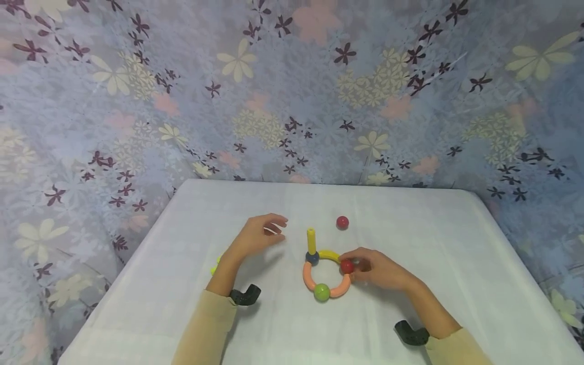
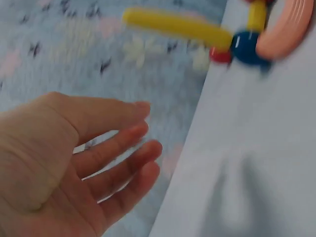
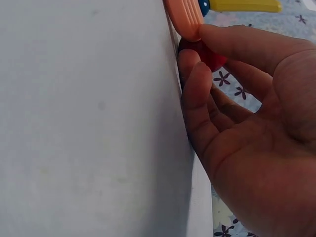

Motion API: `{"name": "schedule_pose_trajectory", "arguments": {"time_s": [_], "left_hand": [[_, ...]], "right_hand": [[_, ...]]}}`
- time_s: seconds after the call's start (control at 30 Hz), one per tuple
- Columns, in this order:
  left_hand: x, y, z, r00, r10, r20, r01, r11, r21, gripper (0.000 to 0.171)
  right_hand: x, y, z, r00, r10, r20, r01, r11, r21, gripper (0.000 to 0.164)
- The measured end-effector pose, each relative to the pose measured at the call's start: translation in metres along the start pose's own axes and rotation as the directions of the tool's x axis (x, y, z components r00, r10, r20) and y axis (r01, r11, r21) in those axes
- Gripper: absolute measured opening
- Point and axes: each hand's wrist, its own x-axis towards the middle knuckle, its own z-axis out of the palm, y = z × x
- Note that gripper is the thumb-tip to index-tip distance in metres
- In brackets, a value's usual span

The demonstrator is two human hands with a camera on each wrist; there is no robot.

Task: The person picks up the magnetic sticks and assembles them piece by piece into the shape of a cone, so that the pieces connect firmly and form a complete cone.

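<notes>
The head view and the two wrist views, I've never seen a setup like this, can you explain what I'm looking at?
There's no machine here, just a person working bare-handed. The head view comes from a camera worn on the head, looking forward and down. Each wrist view comes from a camera worn on that wrist, watching that hand.

On the white table is a ring of two orange curved pieces and a yellow curved piece, with a green ball, dark blue ball and red ball between them. A yellow rod rises from the blue one. Beyond the ring lies a second red ball.

The right hand pinches the ring's red ball; the left hand holds nothing.
</notes>
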Motion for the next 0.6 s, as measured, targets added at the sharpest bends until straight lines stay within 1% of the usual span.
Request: {"name": "schedule_pose_trajectory", "arguments": {"time_s": [0.07,0.17,0.23,0.33,0.37,0.43,0.53,0.6], "left_hand": [[-0.004,-0.013,-0.008,0.998,-0.047,-0.031,0.048,0.998,0.046,0.033],[-0.010,-0.030,-0.020,0.990,-0.137,-0.035,0.141,0.981,0.131,0.031],[-0.014,-0.037,-0.027,0.977,-0.214,-0.021,0.214,0.959,0.187,0.032],[-0.019,-0.046,-0.034,0.946,-0.324,0.002,0.313,0.917,0.247,0.031],[-0.020,-0.047,-0.036,0.938,-0.347,0.006,0.334,0.906,0.259,0.031],[-0.021,-0.051,-0.039,0.924,-0.381,0.009,0.366,0.892,0.264,0.031],[-0.022,-0.055,-0.042,0.915,-0.403,0.022,0.384,0.885,0.265,0.030],[-0.022,-0.057,-0.043,0.914,-0.404,0.044,0.380,0.888,0.260,0.028]], "right_hand": [[-0.002,0.003,0.001,1.000,-0.003,0.005,0.003,1.000,0.010,0.043],[-0.002,0.003,0.001,1.000,-0.007,0.006,0.007,1.000,0.022,0.043],[-0.002,0.003,0.001,1.000,-0.004,0.004,0.004,1.000,0.018,0.043],[-0.003,0.004,0.001,1.000,0.004,-0.002,-0.004,1.000,0.011,0.042],[-0.003,0.004,0.001,1.000,0.006,-0.005,-0.006,1.000,0.010,0.042],[-0.003,0.006,0.001,1.000,0.011,-0.011,-0.011,1.000,0.009,0.041],[-0.002,0.007,0.001,1.000,0.021,-0.016,-0.020,1.000,0.008,0.040],[-0.002,0.009,0.001,0.999,0.030,-0.013,-0.030,1.000,0.006,0.041]]}}
